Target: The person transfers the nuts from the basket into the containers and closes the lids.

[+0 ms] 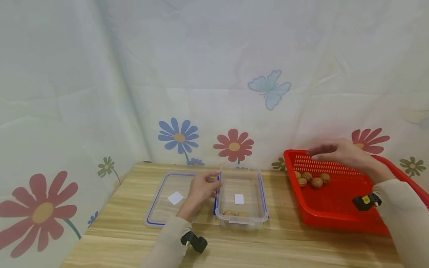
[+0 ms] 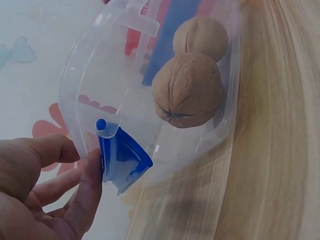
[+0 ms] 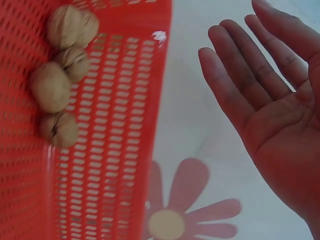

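Note:
My left hand (image 1: 202,188) is at the left side of a clear plastic food container (image 1: 264,201), its fingertips touching the rim beside a blue latch (image 2: 122,155). Two walnuts (image 2: 187,90) lie inside at the container's near end. Above the back of a red plastic basket (image 1: 311,219) is my right hand (image 1: 345,154), its palm bare and its fingers extended, as the right wrist view shows. Several walnuts (image 1: 316,182) are gathered in the basket's left part, below and to the left of that hand.
The container's clear lid (image 1: 161,208), with a blue seal and a white label, lies flat on the wooden table (image 1: 268,249) left of the container. Behind the table hangs a pale curtain (image 1: 201,74) printed with flowers and a butterfly. Each wrist wears a black camera.

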`<state>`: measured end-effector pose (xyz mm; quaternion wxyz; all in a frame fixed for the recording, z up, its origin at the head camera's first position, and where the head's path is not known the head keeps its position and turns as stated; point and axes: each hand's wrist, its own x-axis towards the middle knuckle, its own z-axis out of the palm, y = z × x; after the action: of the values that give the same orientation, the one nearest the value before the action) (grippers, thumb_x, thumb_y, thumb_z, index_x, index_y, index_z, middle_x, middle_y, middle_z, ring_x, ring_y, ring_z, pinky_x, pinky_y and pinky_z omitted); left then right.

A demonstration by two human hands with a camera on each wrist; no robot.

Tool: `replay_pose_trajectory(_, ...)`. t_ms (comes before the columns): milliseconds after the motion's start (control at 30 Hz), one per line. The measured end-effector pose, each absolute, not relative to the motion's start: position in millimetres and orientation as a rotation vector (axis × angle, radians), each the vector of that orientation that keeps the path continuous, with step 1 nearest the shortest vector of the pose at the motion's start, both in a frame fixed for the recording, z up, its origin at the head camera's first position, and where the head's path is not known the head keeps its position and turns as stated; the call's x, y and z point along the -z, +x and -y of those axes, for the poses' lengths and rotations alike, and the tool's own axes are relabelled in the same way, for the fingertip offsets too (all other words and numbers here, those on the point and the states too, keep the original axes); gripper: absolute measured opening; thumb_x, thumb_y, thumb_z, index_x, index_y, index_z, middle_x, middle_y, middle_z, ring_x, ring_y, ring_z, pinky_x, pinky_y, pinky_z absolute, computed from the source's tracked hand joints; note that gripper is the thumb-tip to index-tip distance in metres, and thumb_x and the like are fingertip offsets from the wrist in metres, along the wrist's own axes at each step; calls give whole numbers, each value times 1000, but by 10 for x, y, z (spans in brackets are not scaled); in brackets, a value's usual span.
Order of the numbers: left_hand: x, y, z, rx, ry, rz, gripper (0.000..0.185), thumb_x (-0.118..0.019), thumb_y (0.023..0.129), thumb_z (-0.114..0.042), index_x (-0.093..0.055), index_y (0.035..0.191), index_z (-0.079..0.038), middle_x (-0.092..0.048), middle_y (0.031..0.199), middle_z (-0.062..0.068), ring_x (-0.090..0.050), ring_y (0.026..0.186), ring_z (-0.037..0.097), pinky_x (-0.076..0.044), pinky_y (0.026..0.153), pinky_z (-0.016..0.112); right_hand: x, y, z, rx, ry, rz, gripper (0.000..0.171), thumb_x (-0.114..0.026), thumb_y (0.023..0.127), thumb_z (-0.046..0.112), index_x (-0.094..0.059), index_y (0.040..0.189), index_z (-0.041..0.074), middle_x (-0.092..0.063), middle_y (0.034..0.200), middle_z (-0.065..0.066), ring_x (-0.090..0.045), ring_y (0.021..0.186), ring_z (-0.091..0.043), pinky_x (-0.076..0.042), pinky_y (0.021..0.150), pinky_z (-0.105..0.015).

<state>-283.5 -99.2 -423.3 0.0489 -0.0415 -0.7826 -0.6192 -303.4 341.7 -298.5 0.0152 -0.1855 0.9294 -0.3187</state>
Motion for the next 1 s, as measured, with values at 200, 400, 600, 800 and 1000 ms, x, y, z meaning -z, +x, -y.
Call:
replay_pose_trajectory(200,4250,-2835,1002,1902,-145,2385,42,-75,92,0,-69,134,5,-72,108,22,-74,74,25,-67,64,37,3097,-3100,-3543,997,-506,-2863,61,-81,97,33,-61,146,3,-67,139,-19,-65,120,-38,-60,99,-59)
replay_pose_trajectory(400,4260,-2853,1001,1909,-135,2384,41,-74,92,0,-70,133,5,-72,107,22,-73,79,25,-67,65,36,3223,-3190,-3657,1002,-522,-2802,59,-81,96,29,-62,144,0,-67,138,-21,-65,121,-38,-58,99,-61)
replay_pose_trajectory(600,4261,-2856,1004,1911,-138,2378,41,-74,92,0,-70,133,5,-72,107,21,-73,81,24,-67,64,35,3320,-3254,-3747,975,-513,-2773,60,-81,95,27,-60,146,1,-65,140,-21,-63,122,-36,-56,102,-64)
replay_pose_trajectory(800,4260,-2853,1011,1918,-139,2371,40,-75,93,0,-70,133,5,-72,107,22,-73,77,24,-67,65,37,3399,-3310,-3795,939,-526,-2758,56,-80,97,22,-61,143,-4,-67,137,-22,-66,119,-36,-55,102,-66)
replay_pose_trajectory(1000,4262,-2862,1009,1918,-134,2370,41,-75,92,1,-70,133,4,-72,106,22,-73,75,23,-67,64,36,3475,-3333,-3815,906,-481,-2713,58,-82,95,19,-61,143,-4,-66,137,-24,-66,116,-33,-57,101,-63)
